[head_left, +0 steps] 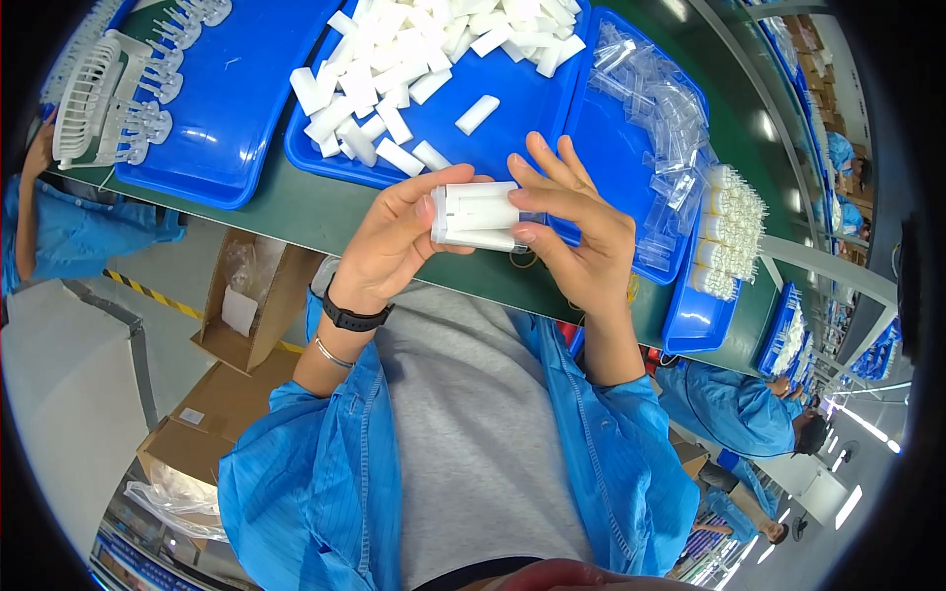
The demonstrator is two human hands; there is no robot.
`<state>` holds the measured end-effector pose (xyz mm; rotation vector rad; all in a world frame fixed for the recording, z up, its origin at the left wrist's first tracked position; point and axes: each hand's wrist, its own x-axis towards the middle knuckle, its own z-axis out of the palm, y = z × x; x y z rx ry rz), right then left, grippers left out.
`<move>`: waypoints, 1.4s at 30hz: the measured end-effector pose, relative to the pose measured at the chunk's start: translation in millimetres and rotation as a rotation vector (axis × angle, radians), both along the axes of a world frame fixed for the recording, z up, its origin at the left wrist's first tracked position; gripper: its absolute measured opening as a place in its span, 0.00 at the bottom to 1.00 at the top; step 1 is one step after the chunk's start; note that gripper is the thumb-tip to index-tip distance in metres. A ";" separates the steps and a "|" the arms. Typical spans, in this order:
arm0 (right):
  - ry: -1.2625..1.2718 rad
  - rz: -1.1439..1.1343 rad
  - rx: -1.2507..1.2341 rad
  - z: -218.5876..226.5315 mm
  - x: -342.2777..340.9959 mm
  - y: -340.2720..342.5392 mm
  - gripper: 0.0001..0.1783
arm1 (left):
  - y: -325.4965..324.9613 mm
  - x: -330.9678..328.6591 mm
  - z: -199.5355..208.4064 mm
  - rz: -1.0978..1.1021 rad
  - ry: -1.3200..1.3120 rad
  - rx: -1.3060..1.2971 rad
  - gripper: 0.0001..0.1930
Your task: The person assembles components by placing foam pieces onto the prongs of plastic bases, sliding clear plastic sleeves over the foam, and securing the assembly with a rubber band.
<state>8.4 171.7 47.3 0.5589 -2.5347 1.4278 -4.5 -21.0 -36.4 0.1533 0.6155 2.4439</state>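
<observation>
My left hand (389, 236) is wrapped round one end of a short white plastic housing (481, 209), held level above the table's near edge. The housing has a slot in its upper face and a greyish, see-through rim on the left. At its right end, the thumb and index finger of my right hand (583, 225) pinch it, the other fingers spread upward. Whether a small clear piece sits between those fingertips I cannot tell. Beyond my hands, a blue tray (537, 118) carries a heap of white blocks (399, 64), one lying apart from it.
To the right, a blue tray (609, 116) holds clear plastic pieces (660, 108); a smaller blue bin (695, 320) carries white bristly parts (727, 236). Another blue tray (222, 108) and white racks (94, 98) stand left. Cardboard boxes (222, 404) sit below the green table (305, 225). Co-workers sit on both sides.
</observation>
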 end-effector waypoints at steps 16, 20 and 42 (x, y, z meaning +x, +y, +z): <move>0.059 0.068 0.016 1.7 -2.5 -5.1 0.17 | -1.1 3.1 9.5 0.073 -0.007 -0.021 0.18; 0.066 0.068 0.060 -6.6 1.9 -0.4 0.18 | 1.0 1.6 15.9 0.091 -0.021 -0.005 0.16; 0.279 -0.446 0.869 -22.2 -81.1 106.2 0.18 | -0.3 2.3 13.8 0.099 0.159 -0.269 0.17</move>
